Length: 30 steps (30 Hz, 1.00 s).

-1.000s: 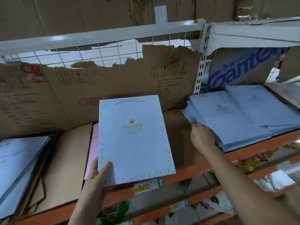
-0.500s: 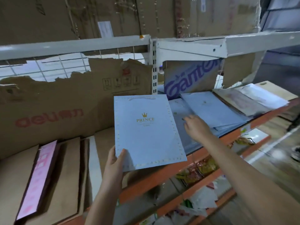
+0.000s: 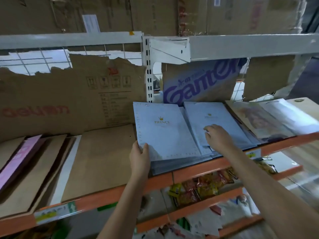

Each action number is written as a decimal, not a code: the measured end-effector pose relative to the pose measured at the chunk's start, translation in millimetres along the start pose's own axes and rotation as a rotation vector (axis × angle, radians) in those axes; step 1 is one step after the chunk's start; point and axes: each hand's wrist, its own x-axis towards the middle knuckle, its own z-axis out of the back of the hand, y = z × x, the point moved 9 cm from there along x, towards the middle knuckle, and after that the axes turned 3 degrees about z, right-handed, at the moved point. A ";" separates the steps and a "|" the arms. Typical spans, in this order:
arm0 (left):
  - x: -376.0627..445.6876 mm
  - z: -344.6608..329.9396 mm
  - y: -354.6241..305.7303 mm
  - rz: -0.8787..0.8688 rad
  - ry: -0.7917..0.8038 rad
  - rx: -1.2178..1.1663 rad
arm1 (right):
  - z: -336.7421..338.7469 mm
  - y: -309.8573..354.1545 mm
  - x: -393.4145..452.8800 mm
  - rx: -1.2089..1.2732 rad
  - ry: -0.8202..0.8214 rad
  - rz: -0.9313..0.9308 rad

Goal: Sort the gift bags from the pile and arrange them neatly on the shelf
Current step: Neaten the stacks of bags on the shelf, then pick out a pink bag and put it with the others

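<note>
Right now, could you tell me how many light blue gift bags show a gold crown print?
2. One PRINCE bag gripped at its near left corner by the left hand; a second bag right beside it, under the right hand. More lie stacked beneath, faces hidden.

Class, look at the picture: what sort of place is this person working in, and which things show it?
Probably a shop stockroom or warehouse aisle: metal shelving with an orange shelf edge, big cardboard boxes stored above, and flat gift bags stacked in piles.

Stockroom, metal shelving (image 3: 198, 171), torn cardboard cartons (image 3: 72, 100), packaged goods (image 3: 198, 188) below
</note>
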 end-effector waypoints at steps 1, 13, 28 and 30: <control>0.8 -2.5 -1.8 -0.033 -0.031 0.085 | -0.6 -2.5 0.2 0.010 0.001 0.009; -6.9 -30.7 9.4 -0.031 -0.023 0.706 | -1.6 -3.7 7.7 0.073 -0.012 0.077; 22.8 171.7 -28.3 -0.153 -0.295 1.069 | -24.0 228.6 15.3 0.259 -0.020 0.515; 24.3 215.7 -22.4 -0.125 -0.341 1.178 | -33.8 272.5 8.5 0.264 0.000 0.567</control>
